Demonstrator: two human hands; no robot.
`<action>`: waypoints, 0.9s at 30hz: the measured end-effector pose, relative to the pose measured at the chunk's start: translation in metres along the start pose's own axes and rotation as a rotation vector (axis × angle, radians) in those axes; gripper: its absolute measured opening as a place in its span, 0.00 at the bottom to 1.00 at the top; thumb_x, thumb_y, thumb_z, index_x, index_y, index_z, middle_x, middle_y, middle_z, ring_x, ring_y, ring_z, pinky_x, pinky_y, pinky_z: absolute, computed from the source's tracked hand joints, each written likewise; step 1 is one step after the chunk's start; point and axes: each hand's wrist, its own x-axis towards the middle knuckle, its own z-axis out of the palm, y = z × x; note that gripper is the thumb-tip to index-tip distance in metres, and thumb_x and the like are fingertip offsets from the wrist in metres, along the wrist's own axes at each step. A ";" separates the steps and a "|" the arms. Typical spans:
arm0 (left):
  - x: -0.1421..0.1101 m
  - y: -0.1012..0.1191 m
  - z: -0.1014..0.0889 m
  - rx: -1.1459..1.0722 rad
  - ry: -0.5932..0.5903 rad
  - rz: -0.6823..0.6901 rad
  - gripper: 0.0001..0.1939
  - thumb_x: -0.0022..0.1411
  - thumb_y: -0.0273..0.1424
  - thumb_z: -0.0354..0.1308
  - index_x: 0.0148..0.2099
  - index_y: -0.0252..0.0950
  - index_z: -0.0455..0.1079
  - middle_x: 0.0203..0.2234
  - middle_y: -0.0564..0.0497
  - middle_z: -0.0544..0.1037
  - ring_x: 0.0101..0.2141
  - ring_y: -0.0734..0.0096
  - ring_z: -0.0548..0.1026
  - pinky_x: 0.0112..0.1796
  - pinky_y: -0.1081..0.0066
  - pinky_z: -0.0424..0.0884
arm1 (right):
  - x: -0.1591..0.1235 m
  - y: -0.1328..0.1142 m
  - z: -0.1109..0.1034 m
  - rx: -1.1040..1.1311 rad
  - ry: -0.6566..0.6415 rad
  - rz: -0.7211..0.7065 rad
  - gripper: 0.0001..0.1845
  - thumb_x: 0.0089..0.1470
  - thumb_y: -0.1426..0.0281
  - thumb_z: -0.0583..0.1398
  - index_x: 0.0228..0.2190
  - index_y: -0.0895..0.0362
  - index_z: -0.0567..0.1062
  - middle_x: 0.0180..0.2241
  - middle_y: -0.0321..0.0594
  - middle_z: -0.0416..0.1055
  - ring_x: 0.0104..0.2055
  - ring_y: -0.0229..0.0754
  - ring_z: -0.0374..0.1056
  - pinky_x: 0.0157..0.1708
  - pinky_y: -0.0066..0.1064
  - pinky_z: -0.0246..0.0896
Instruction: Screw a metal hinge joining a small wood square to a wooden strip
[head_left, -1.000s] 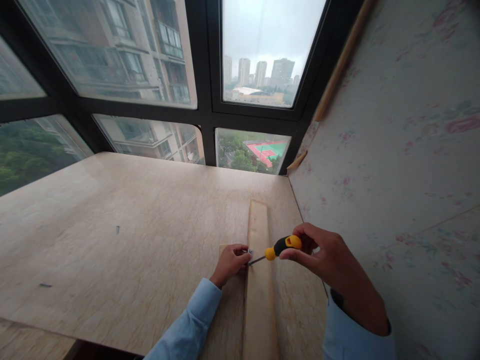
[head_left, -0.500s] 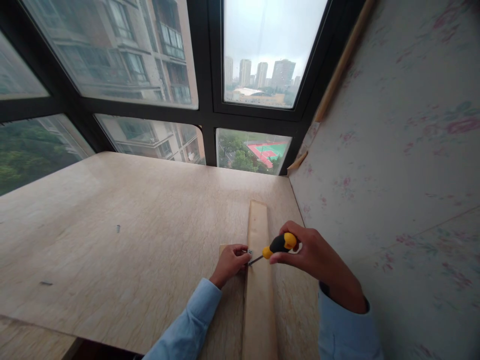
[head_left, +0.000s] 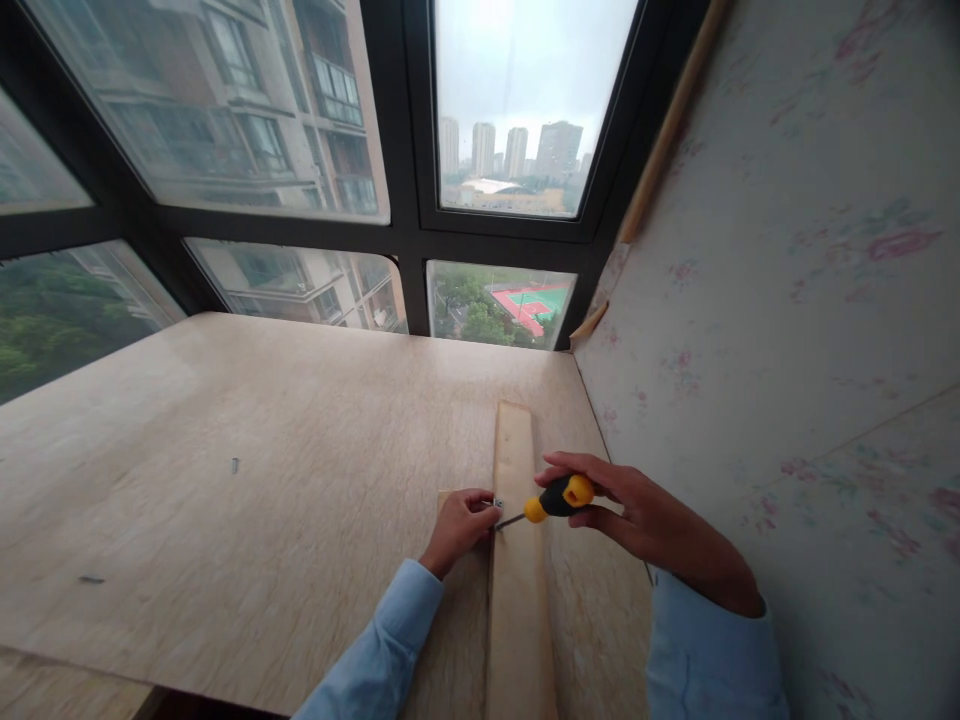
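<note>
Big window (head_left: 517, 110) beyond the plank's far end, flowered wall (head_left: 787, 300) off to its right, and beneath it the wide ledge (head_left: 337, 420) carrying all the action. The plank (head_left: 517, 600) itself lies lengthwise, running away from the person, with a smaller wood piece (head_left: 442, 496) peeking out to its left, mostly covered by a hand.

And here's the change! The right hand (head_left: 630, 510), over on the plank's right, was curled snugly around the handle half a second ago — now its fingers are spread, forefinger up above, thumb just below. Whether the hidden fingers still grip, I can't tell. The left hand (head_left: 457, 530) hasn't budged, thumb and fingers pinched together at the plank's left edge.

The screwdriver (head_left: 559, 497) slants across the top of the plank, handle raised, tip down at that same left edge — just where it was. So I'd call this a fresh grip between turns, the driving in progress rather than done.

Smallest now: a metal piece (head_left: 498, 504) in the left hand's pinch, against the plank's edge, and two loose screws, one (head_left: 235, 465) well left of the plank, the other (head_left: 91, 579) farther left and closer to us.
</note>
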 end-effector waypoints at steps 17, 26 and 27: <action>0.005 -0.008 0.000 -0.015 -0.038 0.040 0.19 0.50 0.30 0.66 0.44 0.27 0.74 0.27 0.47 0.79 0.24 0.72 0.73 0.25 0.75 0.67 | 0.019 0.004 0.014 0.117 0.010 -0.052 0.26 0.58 0.65 0.64 0.56 0.54 0.65 0.47 0.45 0.76 0.49 0.43 0.74 0.50 0.36 0.69; 0.003 -0.006 0.000 -0.003 -0.037 0.039 0.18 0.50 0.29 0.65 0.44 0.27 0.74 0.26 0.48 0.79 0.23 0.73 0.73 0.24 0.75 0.67 | 0.018 0.015 0.013 0.139 0.016 0.060 0.47 0.45 0.57 0.72 0.61 0.54 0.60 0.53 0.50 0.70 0.54 0.47 0.70 0.52 0.40 0.67; 0.003 -0.006 0.000 -0.008 -0.037 0.041 0.17 0.50 0.29 0.65 0.44 0.27 0.74 0.27 0.48 0.79 0.23 0.73 0.73 0.24 0.75 0.67 | 0.014 0.017 0.010 0.208 -0.061 0.016 0.48 0.50 0.60 0.70 0.65 0.53 0.54 0.58 0.52 0.66 0.59 0.47 0.66 0.56 0.42 0.65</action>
